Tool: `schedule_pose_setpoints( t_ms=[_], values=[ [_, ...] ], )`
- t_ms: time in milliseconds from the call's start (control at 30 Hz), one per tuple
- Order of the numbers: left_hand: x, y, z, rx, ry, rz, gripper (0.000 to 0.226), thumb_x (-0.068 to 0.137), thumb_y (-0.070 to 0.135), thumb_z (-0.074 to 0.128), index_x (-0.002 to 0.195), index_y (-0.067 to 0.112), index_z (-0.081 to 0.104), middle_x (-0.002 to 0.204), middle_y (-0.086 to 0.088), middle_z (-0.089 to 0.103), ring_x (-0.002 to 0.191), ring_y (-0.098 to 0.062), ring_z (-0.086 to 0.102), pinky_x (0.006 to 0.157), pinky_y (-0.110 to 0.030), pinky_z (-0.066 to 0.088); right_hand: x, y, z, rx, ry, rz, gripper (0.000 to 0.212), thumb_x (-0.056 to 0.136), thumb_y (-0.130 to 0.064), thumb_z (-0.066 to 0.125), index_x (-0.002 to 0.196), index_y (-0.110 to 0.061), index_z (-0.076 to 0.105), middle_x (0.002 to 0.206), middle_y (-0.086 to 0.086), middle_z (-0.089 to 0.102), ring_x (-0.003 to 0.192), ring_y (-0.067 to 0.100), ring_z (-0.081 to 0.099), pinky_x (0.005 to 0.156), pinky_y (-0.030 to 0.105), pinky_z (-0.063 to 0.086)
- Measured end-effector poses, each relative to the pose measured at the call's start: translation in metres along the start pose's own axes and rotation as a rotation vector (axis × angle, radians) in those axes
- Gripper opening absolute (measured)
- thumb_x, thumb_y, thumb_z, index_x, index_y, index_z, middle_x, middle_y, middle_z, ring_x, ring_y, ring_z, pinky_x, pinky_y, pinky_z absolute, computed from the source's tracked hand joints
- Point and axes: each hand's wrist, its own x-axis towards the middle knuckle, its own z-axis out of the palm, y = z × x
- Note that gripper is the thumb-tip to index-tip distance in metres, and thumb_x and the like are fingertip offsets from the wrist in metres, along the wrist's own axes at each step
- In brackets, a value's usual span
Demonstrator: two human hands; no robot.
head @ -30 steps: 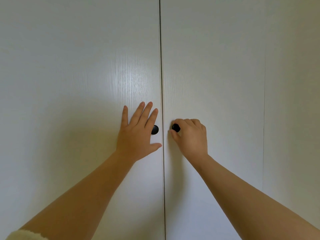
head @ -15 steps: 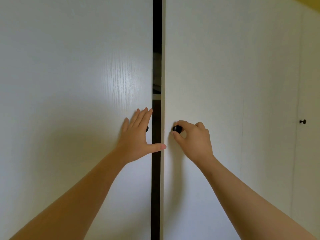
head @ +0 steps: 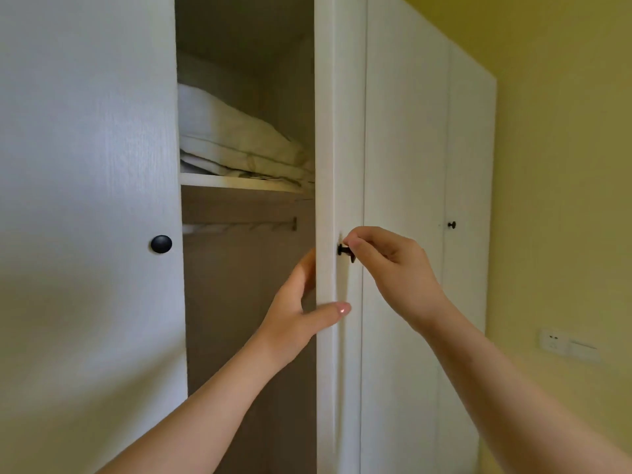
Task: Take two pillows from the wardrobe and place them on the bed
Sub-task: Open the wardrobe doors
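Note:
The white wardrobe's right door (head: 338, 131) stands swung out towards me, edge-on. My right hand (head: 386, 268) pinches its black knob (head: 343, 250). My left hand (head: 297, 313) grips the door's free edge, thumb on the front and fingers behind it. Inside, white pillows (head: 232, 138) lie stacked on an upper shelf (head: 239, 182), partly hidden by both doors. The left door (head: 85, 200) stays closed, with its black knob (head: 161, 244) free.
A clothes rail (head: 239, 226) runs under the shelf, above a dark space. More closed wardrobe doors (head: 427, 200) with a small knob (head: 451, 225) continue to the right. A yellow wall (head: 564, 165) carries a socket and switch (head: 567, 345). The bed is out of view.
The right door has swung from a narrow gap to wide open, showing the pillows. My left hand left the left door and took the right door's edge. The view shifted right.

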Motion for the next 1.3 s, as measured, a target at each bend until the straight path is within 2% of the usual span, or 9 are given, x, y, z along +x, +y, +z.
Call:
schedule_pose_setpoints(
  t_ms=[100,167,367,567,667,800,967,1167,1300],
  values=[
    [0.006,-0.005,0.036,-0.116,-0.045,0.054,0.071,0.065,0.033,0.065,0.131,0.036,0.040,0.135,0.015,0.052,0.128,-0.004,0.046,0.106,-0.026,0.041,-0.008,0.009,-0.033,0.065,0.031,0.039,0.023,0.091,-0.020,0.051,0.074,-0.024,0.067,0.074,-0.010,0.064,0.073,0.005,0.056,0.067,0.012,0.044],
    [0.012,-0.009,0.060,-0.137,-0.075,0.067,0.075,0.068,0.037,0.063,0.137,0.032,0.035,0.142,0.015,0.045,0.133,-0.003,0.039,0.112,-0.032,0.034,-0.013,0.016,-0.056,0.107,0.066,0.081,0.024,0.091,-0.017,0.051,0.074,-0.023,0.067,0.069,-0.014,0.062,0.066,-0.003,0.053,0.060,0.005,0.040],
    [0.036,-0.009,0.143,0.098,-0.086,0.106,0.081,0.068,0.058,0.055,0.138,0.048,0.017,0.155,0.018,0.014,0.141,0.006,0.010,0.118,-0.029,0.017,-0.017,0.046,-0.123,0.116,0.199,0.234,0.034,0.091,-0.013,0.047,0.073,-0.028,0.072,0.074,-0.016,0.070,0.077,0.005,0.059,0.081,0.027,0.046],
    [0.064,-0.016,0.212,0.299,-0.046,0.121,0.087,0.080,0.044,0.062,0.146,0.034,0.007,0.157,0.010,-0.003,0.145,-0.009,-0.003,0.112,-0.024,0.013,-0.009,0.078,-0.172,0.123,0.273,0.359,0.041,0.091,-0.002,0.035,0.077,-0.025,0.066,0.059,-0.019,0.068,0.052,-0.009,0.060,0.053,0.009,0.046],
    [0.076,-0.023,0.235,0.361,-0.021,0.127,0.088,0.078,0.053,0.058,0.146,0.031,0.006,0.158,0.008,-0.003,0.146,-0.014,-0.004,0.115,-0.029,0.016,-0.003,0.095,-0.190,0.143,0.267,0.403,0.040,0.092,-0.003,0.032,0.078,-0.023,0.064,0.064,-0.013,0.067,0.048,-0.008,0.060,0.047,0.006,0.045],
    [0.089,-0.031,0.260,0.458,-0.027,0.117,0.097,0.066,0.071,0.034,0.146,0.031,-0.003,0.158,0.005,-0.009,0.146,-0.020,-0.009,0.117,-0.038,0.015,0.004,0.116,-0.212,0.193,0.271,0.446,0.039,0.093,-0.003,0.030,0.071,-0.019,0.058,0.045,-0.016,0.062,0.039,-0.006,0.054,0.039,0.007,0.040],
    [0.102,-0.037,0.278,0.567,-0.011,0.105,0.100,0.061,0.073,0.022,0.146,0.030,-0.008,0.158,0.002,-0.011,0.146,-0.024,-0.010,0.116,-0.046,0.019,0.014,0.134,-0.221,0.333,0.329,0.518,0.033,0.096,-0.018,0.034,0.088,-0.015,0.066,0.082,0.001,0.071,0.073,0.015,0.067,0.065,0.027,0.055],
    [0.100,-0.035,0.282,0.617,0.032,0.088,0.097,0.065,0.073,0.025,0.146,0.029,-0.005,0.159,0.001,-0.006,0.146,-0.025,-0.003,0.114,-0.049,0.022,0.012,0.137,-0.220,0.416,0.310,0.552,0.028,0.095,-0.026,0.041,0.090,-0.017,0.067,0.075,-0.004,0.074,0.067,0.011,0.070,0.058,0.021,0.056],
    [0.101,-0.030,0.259,0.603,-0.075,0.078,0.092,0.079,0.058,0.053,0.145,0.034,-0.005,0.157,0.010,-0.011,0.146,-0.017,-0.003,0.116,-0.050,0.017,0.004,0.127,-0.216,0.369,0.295,0.532,0.033,0.097,-0.019,0.034,0.090,-0.024,0.066,0.075,-0.007,0.070,0.071,0.011,0.065,0.068,0.026,0.053]
  ],
)
